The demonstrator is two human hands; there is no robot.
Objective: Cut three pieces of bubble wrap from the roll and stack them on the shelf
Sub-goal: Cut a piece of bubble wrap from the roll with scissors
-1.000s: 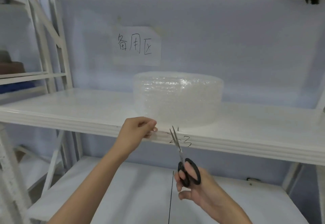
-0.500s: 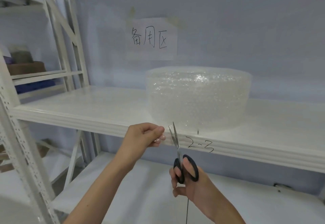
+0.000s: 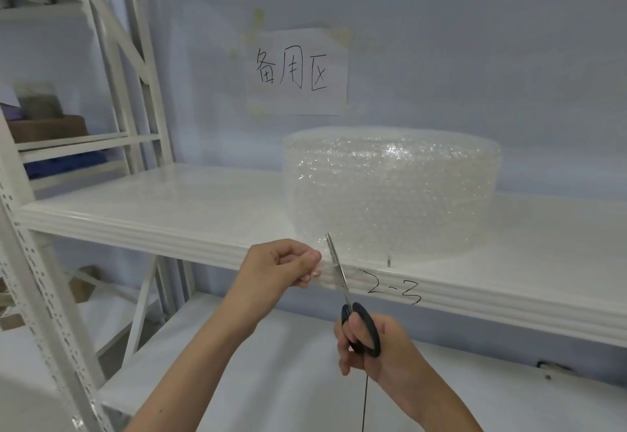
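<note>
A wide roll of clear bubble wrap stands on the white shelf, right of its middle. My left hand pinches the loose end of the wrap at the shelf's front edge, left of the roll. My right hand grips black-handled scissors below the shelf. Their blades point up, nearly closed, and cut into the wrap just right of my left fingers.
The shelf's front edge carries a handwritten "2-3". A paper sign with handwriting is taped to the wall behind. A lower shelf lies beneath my arms. White rack posts stand at the left, with boxes on a neighbouring rack.
The view has moved closer and shifted, so the roll now sits further right. The scissor blades have closed and pushed up into the wrap beside my left hand.
</note>
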